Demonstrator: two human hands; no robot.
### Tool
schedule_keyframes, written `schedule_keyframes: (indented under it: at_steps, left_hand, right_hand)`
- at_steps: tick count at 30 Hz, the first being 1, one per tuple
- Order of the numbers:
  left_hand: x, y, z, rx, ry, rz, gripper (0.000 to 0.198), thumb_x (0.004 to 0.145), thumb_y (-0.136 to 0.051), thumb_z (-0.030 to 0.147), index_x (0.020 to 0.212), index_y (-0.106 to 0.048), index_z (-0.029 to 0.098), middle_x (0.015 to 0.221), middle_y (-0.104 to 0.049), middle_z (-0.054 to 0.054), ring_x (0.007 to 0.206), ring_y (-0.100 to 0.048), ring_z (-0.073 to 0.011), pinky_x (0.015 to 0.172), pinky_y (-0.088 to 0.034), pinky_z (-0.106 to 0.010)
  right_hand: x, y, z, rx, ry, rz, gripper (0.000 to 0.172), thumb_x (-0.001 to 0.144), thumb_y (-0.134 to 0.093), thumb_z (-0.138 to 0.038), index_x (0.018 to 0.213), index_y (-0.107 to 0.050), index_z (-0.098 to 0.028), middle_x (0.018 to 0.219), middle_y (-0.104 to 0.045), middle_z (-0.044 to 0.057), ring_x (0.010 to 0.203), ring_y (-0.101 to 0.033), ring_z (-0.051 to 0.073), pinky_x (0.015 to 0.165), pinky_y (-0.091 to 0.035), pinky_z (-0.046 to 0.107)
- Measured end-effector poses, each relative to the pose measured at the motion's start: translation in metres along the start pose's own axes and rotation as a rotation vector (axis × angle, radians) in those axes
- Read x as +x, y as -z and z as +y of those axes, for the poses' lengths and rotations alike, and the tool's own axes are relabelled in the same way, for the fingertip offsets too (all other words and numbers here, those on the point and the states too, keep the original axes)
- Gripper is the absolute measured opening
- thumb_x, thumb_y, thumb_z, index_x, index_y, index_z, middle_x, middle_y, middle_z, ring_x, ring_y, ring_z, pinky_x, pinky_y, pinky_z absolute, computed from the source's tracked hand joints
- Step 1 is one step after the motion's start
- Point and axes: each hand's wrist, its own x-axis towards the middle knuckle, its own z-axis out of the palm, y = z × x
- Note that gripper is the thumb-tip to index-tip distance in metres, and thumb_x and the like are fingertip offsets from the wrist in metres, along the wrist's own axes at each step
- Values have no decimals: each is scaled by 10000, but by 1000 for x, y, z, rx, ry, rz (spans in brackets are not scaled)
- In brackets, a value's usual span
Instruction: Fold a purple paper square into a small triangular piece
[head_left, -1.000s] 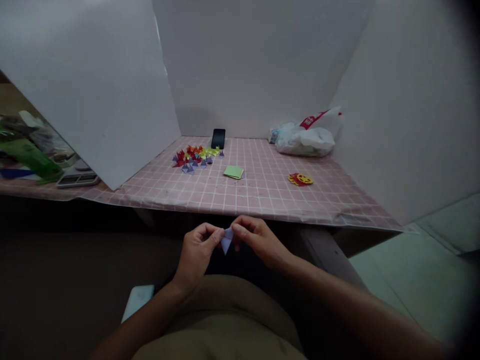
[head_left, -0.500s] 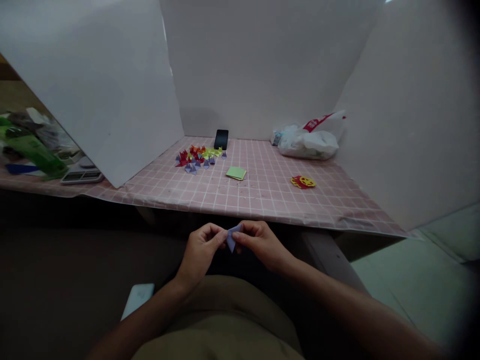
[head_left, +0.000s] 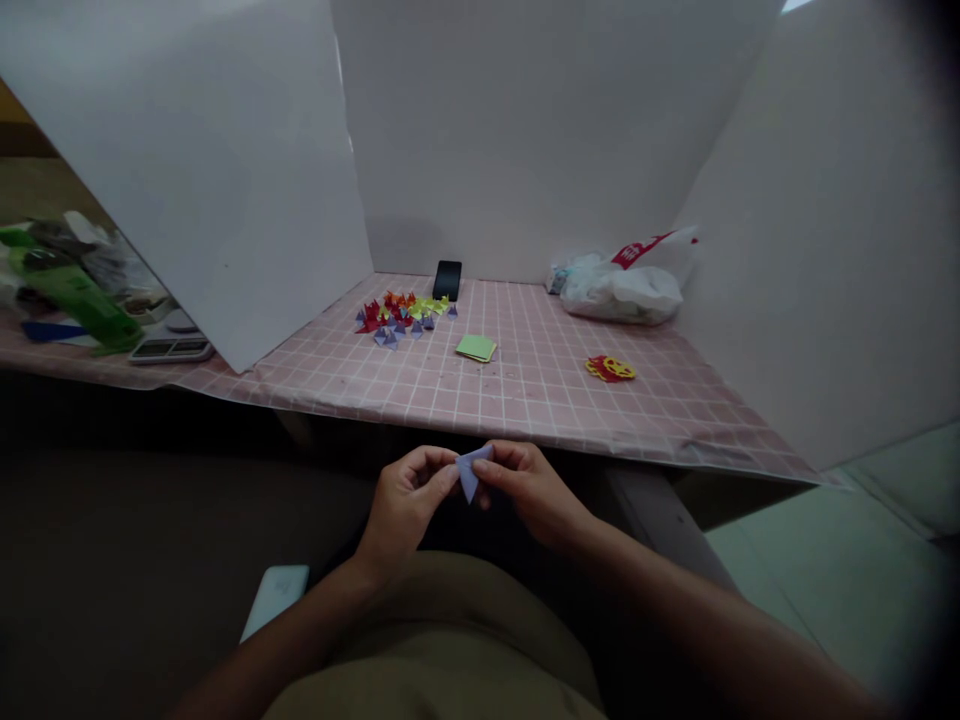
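A small folded piece of purple origami paper [head_left: 470, 474] is held between my two hands, just in front of the table's near edge and above my lap. Its lower end comes to a point. My left hand [head_left: 409, 500] pinches its left side between thumb and fingers. On the other side, my right hand [head_left: 529, 485] grips it with the thumb pressed on its face. On the table beyond lies a stack of green and yellow square paper [head_left: 476, 347]. Farther left stands a cluster of small folded paper pieces [head_left: 397, 318] in red, orange, yellow and purple.
A black phone [head_left: 448, 280] leans near the back panel. To the right are a white plastic bag [head_left: 622, 290] and red and yellow cut-out shapes [head_left: 610, 369]. A kitchen scale [head_left: 171, 348] and green bottle [head_left: 75, 300] lie at left. A pale flat object [head_left: 276, 597] rests beside my lap.
Both hands still hold the purple paper. The left thumb has drawn back slightly, so more of the paper's face shows. The whole view has shifted a little.
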Motion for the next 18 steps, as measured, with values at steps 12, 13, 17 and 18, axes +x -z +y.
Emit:
schedule_keyframes:
  at_steps: [12,13,17,18]
  left_hand:
    - [-3,2,-6,230,-103,83,128,830,-643,274,774,-675,163,693,-661,-4,643,-591,-143,610,-450,-237]
    - [-4,1,-6,250,-127,89,118,837,-642,271,803,-682,166,719,-675,-8,663,-606,-147,622,-458,-238]
    - [-4,2,-7,324,-198,103,115,857,-631,255,811,-700,175,746,-696,-14,702,-634,-155,659,-472,-242]
    - [-4,2,-8,333,-202,103,122,861,-628,254,804,-704,177,745,-697,-14,704,-636,-154,666,-473,-243]
  right_hand:
    - [-3,-3,0,-54,15,1,270,871,-669,-395,753,-650,-152,614,-623,-11,573,-544,113,634,-406,258]
    - [-3,-3,0,-50,6,2,271,874,-665,-386,741,-651,-150,603,-622,-10,569,-543,113,633,-403,258]
    - [-3,-2,4,-30,-1,-21,257,877,-667,-358,732,-655,-146,596,-619,-9,568,-543,110,633,-401,255]
    - [-2,-2,5,-20,2,-24,254,878,-669,-359,738,-657,-147,603,-618,-11,568,-542,108,630,-402,253]
